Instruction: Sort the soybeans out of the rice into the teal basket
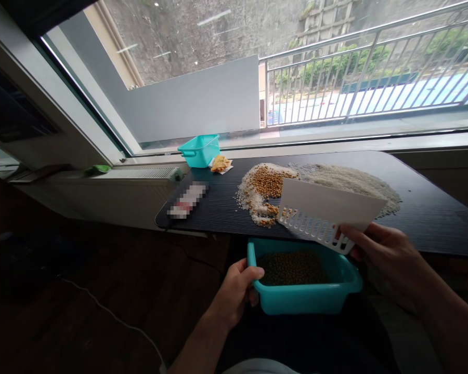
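My left hand (237, 291) grips the left rim of a teal plastic tub (308, 300) held below the table's near edge; the tub holds brown beans (292, 267). My right hand (386, 254) holds a white perforated scoop (327, 210) tilted over the table edge, a few beans lying in it, just above the tub. On the black table (432, 208) lies a spread heap of white rice (351, 179) with a patch of yellow-brown beans (267, 181) mixed in at its left.
A second teal tub (200, 149) stands at the table's far left corner beside a crumpled yellow wrapper (220, 163). A small blurred packet (187, 200) lies near the left end. A radiator (140, 174) and window sill run behind; a white cable (113, 317) crosses the dark floor.
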{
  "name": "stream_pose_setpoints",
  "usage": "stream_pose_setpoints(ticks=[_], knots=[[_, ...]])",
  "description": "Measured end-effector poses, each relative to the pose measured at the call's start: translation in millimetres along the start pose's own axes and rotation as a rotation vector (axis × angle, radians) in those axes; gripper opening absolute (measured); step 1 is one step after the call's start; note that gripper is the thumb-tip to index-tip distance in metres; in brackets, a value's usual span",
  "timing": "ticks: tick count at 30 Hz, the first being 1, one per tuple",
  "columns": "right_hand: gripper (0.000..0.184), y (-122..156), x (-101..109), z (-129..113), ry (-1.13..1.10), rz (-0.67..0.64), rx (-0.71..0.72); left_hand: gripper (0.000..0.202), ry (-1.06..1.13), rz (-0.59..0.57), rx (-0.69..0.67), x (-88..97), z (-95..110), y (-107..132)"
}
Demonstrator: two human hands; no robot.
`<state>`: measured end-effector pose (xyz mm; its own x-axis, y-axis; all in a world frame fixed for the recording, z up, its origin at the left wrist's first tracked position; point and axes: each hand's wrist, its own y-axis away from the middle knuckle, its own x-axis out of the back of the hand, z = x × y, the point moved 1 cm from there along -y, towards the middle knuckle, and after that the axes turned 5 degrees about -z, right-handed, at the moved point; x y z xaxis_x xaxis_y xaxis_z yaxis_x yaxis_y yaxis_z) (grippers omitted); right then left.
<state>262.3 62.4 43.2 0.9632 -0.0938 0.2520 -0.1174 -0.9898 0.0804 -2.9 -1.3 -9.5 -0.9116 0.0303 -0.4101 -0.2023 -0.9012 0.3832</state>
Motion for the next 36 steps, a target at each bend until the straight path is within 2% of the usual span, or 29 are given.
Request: stream_pose_setpoints(ticks=[4,10,15,21,25,32,36], knots=[[0.057,-3.2,1.6,-5.0,0.046,0.028,0.034,0.032,-0.006,0.004,0.000,-0.6,0.5,-0.5],[0.049,-4.5,-8.7,-8.1,0.025,0.024,0.073,0.030,-0.016,0.004,0.005,-0.5,0.6,-0.7],[0.052,-5.6,-9.1,-7.6,0.007,-0.015,0.034,0.033,-0.011,0.002,0.006,-0.8,0.6,-0.2],[0.052,-4.0,-4.7,-10.5,-0.013,0.010,0.047,0.033,-0.009,-0.005,0.001,0.0,0.0,0.3],[0.057,-5.1,-5.3,-7.7,-0.008,-0.040,0.014,0.032,-0.017,-0.004,0.003,0.3,0.7,0.7],[0.052,5.2,2.3,-1.6,-0.066,-0.048,-0.016,0.031,-0.020,-0.002,0.000,-1.2,2.3,1.7],[0.053,2.9,-1.7,-2.6,-0.076,-0.063,-0.009,0.031,-0.013,-0.010,-0.002,1.2,-0.3,1.0]])
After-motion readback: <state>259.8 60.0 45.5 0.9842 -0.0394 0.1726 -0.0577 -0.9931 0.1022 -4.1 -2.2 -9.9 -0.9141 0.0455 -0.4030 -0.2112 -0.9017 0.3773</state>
